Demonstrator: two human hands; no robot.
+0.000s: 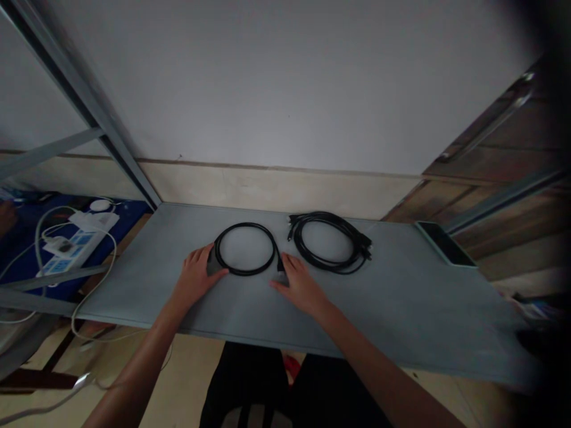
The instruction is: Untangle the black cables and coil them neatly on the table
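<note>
A single black cable (247,274) lies coiled in one loop on the grey table. My left hand (196,278) rests at the loop's left side, thumb spread away from the fingers, the tips touching or very near the cable. At the loop's right side is my right hand (300,284), its thumb and fingers apart around the cable's black connector (280,263); whether it touches the connector is hard to tell. Just beyond that hand sits a thicker coil of black cables (328,217) with several plug ends showing.
The grey tabletop (392,315) meets a pale wall behind. A phone (446,244) lies near its right end. Metal frame posts (120,157) rise on the left. Beyond them, a white power strip (80,241) with white cords rests on a blue surface, where part of another person's hand (6,217) shows.
</note>
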